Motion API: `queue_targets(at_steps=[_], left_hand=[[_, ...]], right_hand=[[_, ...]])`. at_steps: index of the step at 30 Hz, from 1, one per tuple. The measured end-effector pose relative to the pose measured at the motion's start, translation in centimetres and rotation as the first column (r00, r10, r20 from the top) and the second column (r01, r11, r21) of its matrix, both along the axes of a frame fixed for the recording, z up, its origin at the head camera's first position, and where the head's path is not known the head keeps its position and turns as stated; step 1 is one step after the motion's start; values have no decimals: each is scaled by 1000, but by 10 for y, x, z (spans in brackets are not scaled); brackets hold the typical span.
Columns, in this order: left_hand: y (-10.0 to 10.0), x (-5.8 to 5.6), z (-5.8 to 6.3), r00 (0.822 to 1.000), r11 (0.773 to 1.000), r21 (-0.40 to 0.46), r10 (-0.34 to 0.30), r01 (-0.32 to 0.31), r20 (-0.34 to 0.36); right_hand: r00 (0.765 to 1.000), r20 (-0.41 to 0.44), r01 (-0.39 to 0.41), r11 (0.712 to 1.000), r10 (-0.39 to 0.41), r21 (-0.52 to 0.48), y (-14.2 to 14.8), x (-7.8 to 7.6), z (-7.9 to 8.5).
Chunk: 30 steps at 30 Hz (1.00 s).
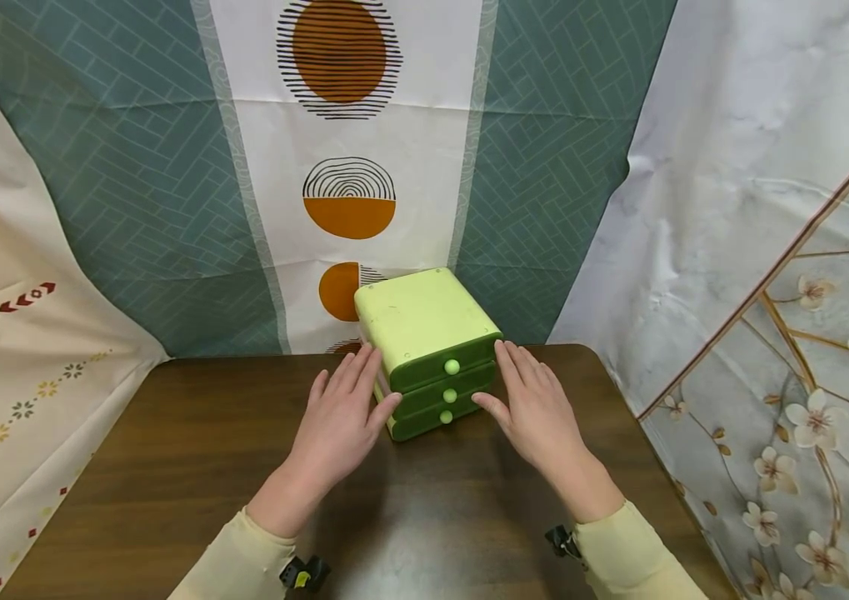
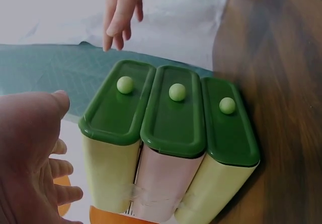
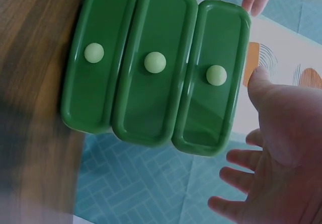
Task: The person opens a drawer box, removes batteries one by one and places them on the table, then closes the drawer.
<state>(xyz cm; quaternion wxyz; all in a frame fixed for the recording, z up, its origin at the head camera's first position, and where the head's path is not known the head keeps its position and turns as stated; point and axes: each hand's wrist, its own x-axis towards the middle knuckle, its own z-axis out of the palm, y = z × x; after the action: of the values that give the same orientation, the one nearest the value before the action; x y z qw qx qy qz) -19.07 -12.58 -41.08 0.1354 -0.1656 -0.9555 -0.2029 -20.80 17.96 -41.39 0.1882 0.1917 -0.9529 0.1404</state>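
Note:
A small drawer box (image 1: 427, 321) with a pale green top stands toward the back of the table, turned at an angle. Its three dark green drawer fronts (image 3: 156, 93), each with a round light green knob (image 2: 177, 92), are all pushed in. My left hand (image 1: 342, 421) is at the box's left side, fingers straight and thumb spread. On the other side, my right hand (image 1: 540, 408) is held near the front right corner, its fingers likewise extended. Both wrist views show a gap between each palm and the box, with nothing held.
The brown wooden table (image 1: 207, 450) reaches back to a hanging cloth (image 1: 147, 167) with teal panels and orange circles. A cream patterned cloth (image 1: 12, 375) hangs at left, and a white floral cloth (image 1: 769, 375) at right.

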Motion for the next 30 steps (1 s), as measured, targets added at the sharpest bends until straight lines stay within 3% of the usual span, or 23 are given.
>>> queue_targets(at_steps=[14,30], left_hand=[[6,-5,1,1000,1000,9,-17,17,-12],[12,-11,-2,1000,1000,-10,-29,29,-3]], right_hand=[[1000,30,9,1000,-9,19,-3,-21,10],[999,53,-1,1000,1,3,-2,-40,5]])
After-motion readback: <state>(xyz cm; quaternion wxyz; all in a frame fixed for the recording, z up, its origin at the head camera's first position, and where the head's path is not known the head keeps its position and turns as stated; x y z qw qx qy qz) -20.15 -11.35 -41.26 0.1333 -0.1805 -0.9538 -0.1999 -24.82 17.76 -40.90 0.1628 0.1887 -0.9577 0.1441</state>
